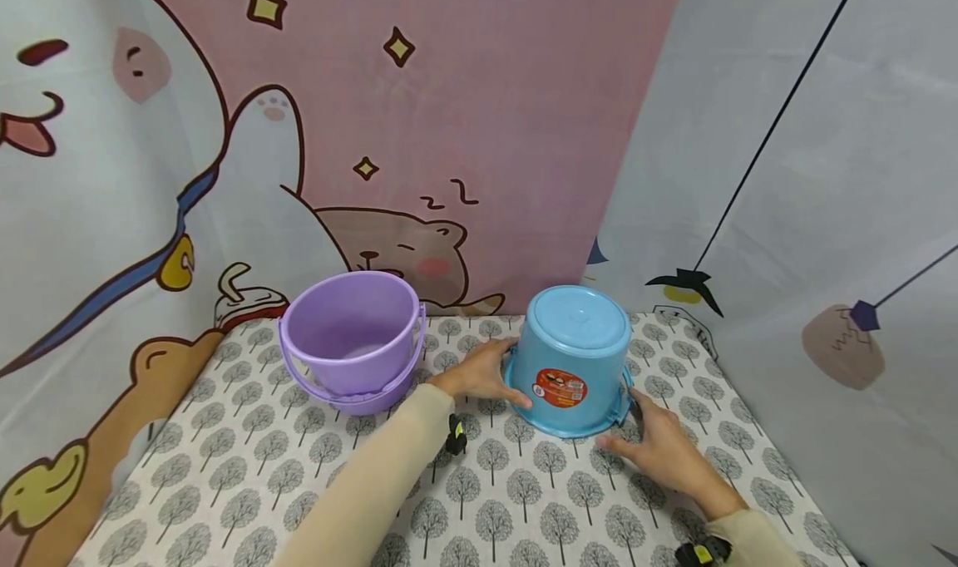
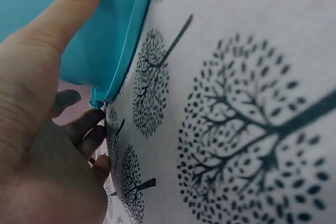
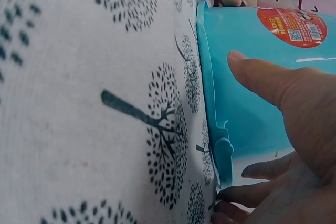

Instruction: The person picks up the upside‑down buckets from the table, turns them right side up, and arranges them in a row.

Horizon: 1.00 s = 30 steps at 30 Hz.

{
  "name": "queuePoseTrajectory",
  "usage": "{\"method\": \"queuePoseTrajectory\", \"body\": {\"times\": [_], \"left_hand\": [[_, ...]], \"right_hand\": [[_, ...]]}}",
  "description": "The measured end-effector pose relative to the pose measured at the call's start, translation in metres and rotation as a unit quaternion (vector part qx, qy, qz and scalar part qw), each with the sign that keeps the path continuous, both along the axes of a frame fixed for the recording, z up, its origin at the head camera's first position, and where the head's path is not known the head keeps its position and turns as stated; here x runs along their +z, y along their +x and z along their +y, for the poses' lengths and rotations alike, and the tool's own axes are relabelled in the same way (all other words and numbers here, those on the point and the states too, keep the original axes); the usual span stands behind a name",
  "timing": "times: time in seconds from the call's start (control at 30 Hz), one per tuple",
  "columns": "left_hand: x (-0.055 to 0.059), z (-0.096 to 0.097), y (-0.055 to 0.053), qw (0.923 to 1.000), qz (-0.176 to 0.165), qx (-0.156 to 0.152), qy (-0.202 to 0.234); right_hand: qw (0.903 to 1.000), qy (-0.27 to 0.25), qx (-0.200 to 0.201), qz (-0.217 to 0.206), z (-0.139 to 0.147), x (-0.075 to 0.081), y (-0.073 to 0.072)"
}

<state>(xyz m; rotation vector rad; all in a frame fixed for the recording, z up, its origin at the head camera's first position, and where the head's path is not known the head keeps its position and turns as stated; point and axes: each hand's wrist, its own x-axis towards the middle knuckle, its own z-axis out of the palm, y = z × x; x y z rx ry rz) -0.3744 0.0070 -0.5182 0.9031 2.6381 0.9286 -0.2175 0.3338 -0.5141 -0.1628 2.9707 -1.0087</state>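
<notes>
A light blue bucket (image 1: 576, 367) stands upside down on the tree-print cloth, its base facing up and a red label (image 1: 560, 387) toward me. At its left side is my left hand (image 1: 482, 373), thumb over the lower wall and fingers spread near the rim. My right hand (image 1: 662, 446) is by the right side of the rim, fingers loosely bent near the handle (image 1: 624, 396). In the right wrist view, the thumb (image 3: 262, 77) lies in front of the bucket wall (image 3: 252, 108); whether it touches cannot be told. Left fingertips (image 2: 97, 135) show beside the rim.
An upright purple bucket (image 1: 352, 326) stands to the left with its handle (image 1: 359, 398) lowered at the front. The patterned cloth (image 1: 494, 500) covers the table. Printed curtains (image 1: 524, 135) hang behind and at both sides.
</notes>
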Motion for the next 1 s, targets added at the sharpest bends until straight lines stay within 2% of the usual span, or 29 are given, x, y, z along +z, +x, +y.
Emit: {"method": "queuePoseTrajectory", "body": {"times": [0.17,0.43,0.77,1.0], "left_hand": [[0.0014,0.0009,-0.0037,0.9995,-0.023,-0.012,0.019],[-0.0019,0.0019,-0.0040,0.9988,-0.041,-0.001,0.027],[-0.0029,0.0020,-0.0006,0.9972,-0.043,-0.011,0.061],[-0.0007,0.0028,0.0029,0.9946,-0.065,-0.007,0.081]], "right_hand": [[0.9997,-0.006,0.014,0.017,-0.0020,-0.0034,-0.0026],[0.9992,-0.005,0.016,0.036,-0.0030,-0.0067,-0.0036],[0.9996,-0.014,0.010,0.022,-0.0037,-0.0047,-0.0023],[0.9995,-0.027,0.013,0.014,-0.0036,-0.0018,0.0001]]}}
